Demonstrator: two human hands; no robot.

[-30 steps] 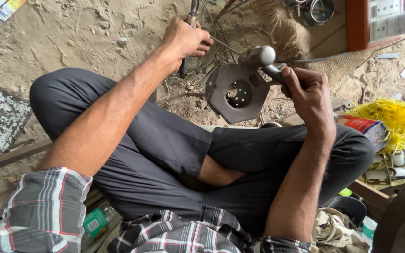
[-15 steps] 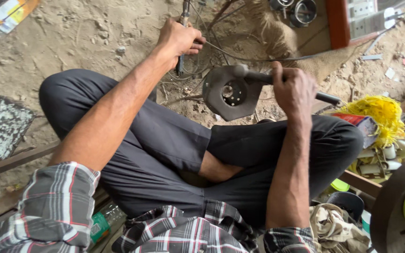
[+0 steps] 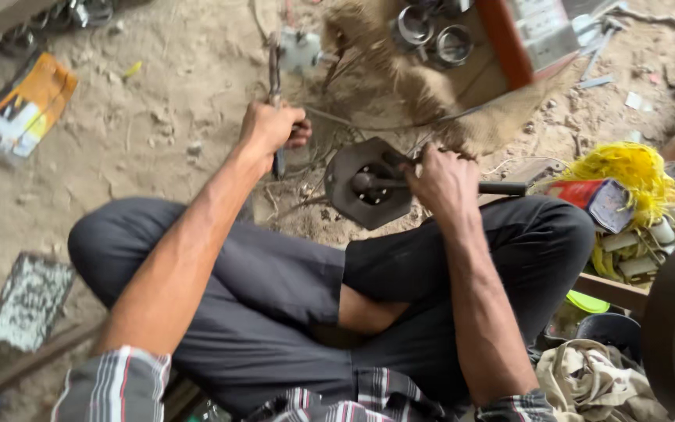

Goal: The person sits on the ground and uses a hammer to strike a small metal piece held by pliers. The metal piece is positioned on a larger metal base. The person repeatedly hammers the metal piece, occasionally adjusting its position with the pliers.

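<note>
Dark metal plate (image 3: 357,187), multi-sided, holed centre, dusty, under right hand (image 3: 443,181).

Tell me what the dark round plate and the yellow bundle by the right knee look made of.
Dark round plate: likely cast or pressed metal, dull, grimy finish, rigid rim with a holed centre. Yellow stringy bundle: probably plastic twine or fibre, bright and loosely tangled; exact material unclear.

Your left hand (image 3: 271,129) grips pliers (image 3: 276,101) just left of the dark metal plate (image 3: 365,184); your right hand (image 3: 443,180) clasps a hammer (image 3: 431,186) across it.
</note>
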